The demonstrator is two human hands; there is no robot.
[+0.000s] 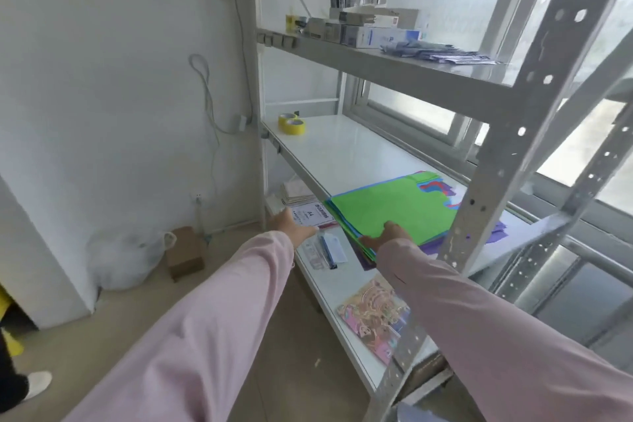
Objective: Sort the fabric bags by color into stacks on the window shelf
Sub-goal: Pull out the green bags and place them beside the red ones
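A flat pile of fabric bags (394,207) lies on the white window shelf (329,147), green on top with blue, red and purple edges showing beneath. My right hand (387,235) grips the pile's near corner, thumb on the green bag and fingers under the edge. My left hand (291,224) reaches out just left of the pile at the shelf's front edge, fingers spread and holding nothing. Both arms wear pink sleeves.
Two yellow tape rolls (292,124) sit at the shelf's far left end. A perforated metal upright (486,181) stands right of the pile. The lower shelf holds a labelled packet (313,214), pens and a colourful booklet (375,320). Boxes fill the upper shelf (373,32).
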